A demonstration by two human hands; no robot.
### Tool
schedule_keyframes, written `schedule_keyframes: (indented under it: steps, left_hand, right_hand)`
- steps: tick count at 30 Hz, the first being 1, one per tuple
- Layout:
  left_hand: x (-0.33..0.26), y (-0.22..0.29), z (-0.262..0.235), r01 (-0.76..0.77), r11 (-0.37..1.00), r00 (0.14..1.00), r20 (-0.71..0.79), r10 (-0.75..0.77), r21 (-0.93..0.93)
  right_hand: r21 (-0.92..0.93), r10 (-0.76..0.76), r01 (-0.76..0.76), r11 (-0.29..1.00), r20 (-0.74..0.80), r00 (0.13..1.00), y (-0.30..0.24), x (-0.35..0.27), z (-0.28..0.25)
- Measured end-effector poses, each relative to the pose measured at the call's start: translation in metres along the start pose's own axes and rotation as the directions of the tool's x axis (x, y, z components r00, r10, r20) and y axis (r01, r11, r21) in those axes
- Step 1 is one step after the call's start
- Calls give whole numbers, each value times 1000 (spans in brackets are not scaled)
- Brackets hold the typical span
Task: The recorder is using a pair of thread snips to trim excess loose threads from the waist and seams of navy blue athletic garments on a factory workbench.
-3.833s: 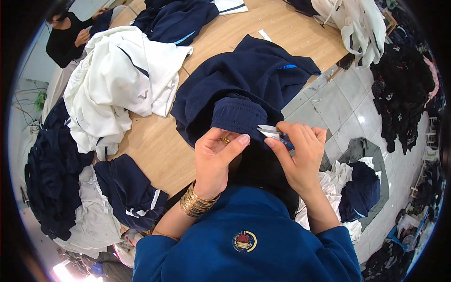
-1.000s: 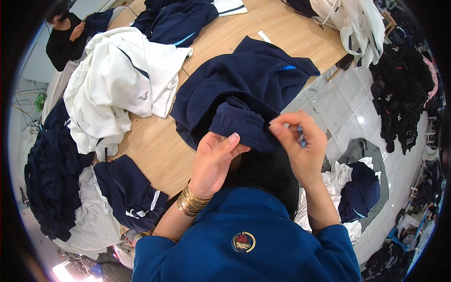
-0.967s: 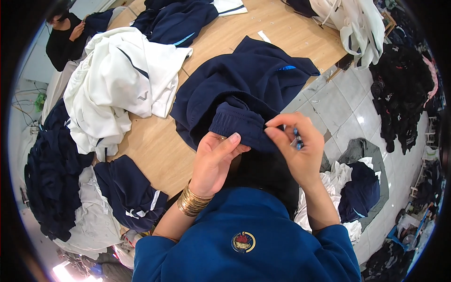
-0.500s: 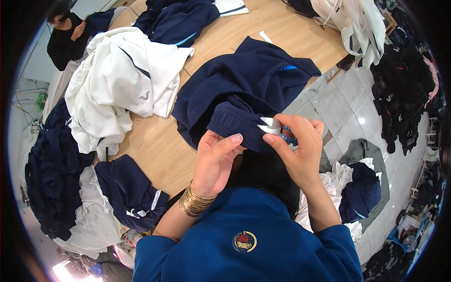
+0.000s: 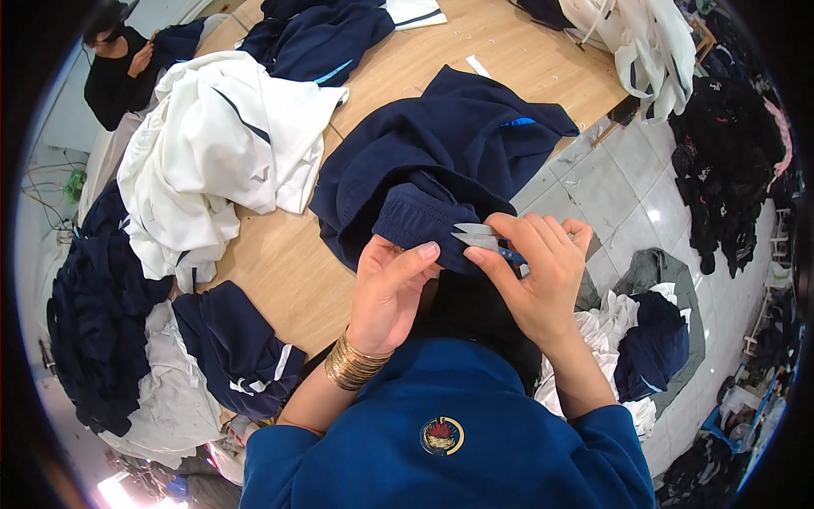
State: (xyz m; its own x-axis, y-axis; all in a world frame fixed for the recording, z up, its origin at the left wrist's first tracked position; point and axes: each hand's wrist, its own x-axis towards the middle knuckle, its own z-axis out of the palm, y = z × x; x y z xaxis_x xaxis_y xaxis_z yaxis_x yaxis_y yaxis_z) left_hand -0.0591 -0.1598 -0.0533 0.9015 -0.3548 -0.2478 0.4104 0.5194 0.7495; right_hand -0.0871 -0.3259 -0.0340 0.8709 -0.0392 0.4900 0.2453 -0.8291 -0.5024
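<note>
A navy garment [image 5: 441, 127] lies bunched across the near edge of the table. My left hand [image 5: 392, 284] holds its gathered elastic band [image 5: 413, 219], thumb on top and fingers underneath, out of sight. In my right hand [image 5: 538, 267] is a small pair of thread snips [image 5: 482, 237], pinched between thumb and fingers. The snips' pale blades are a little apart and point left, over the navy cloth beside the band. Part of their blue handle shows between my fingers.
White garments [image 5: 208, 144] are heaped left on the wooden table [image 5: 271, 263]; more navy clothes [image 5: 318, 42] lie at its far side. Navy and white piles [image 5: 102, 314] sit at left, others [image 5: 649, 343] on the tiled floor at right. Another person [image 5: 123, 72] handles navy cloth far left.
The snips have shifted slightly left and down over the cloth, with my right hand following. My left hand and the garment have hardly moved.
</note>
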Motion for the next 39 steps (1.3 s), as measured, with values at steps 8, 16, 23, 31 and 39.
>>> schedule_keyframes:
  steps: [8, 16, 23, 31, 39]
  left_hand:
    - [0, 0, 0, 14, 999, 1000, 22, -13, -46]
    - [0, -3, -1, 15, 999, 1000, -11, -16, -37]
    - [1, -4, -5, 12, 999, 1000, 15, -11, -44]
    - [0, -4, -2, 1, 1000, 1000, -16, -2, -19]
    - [0, 1, 5, 20, 997, 999, -24, -22, -80]
  right_hand:
    - [16, 36, -36, 999, 10, 999, -4, -1, 2]
    - [-12, 48, -48, 999, -29, 998, -4, -2, 4]
    - [20, 52, -51, 998, -42, 998, -5, -2, 2]
    - [-28, -22, 19, 999, -112, 993, 2, 0, 6]
    - [182, 165, -155, 971, -39, 986, 7, 0, -2]
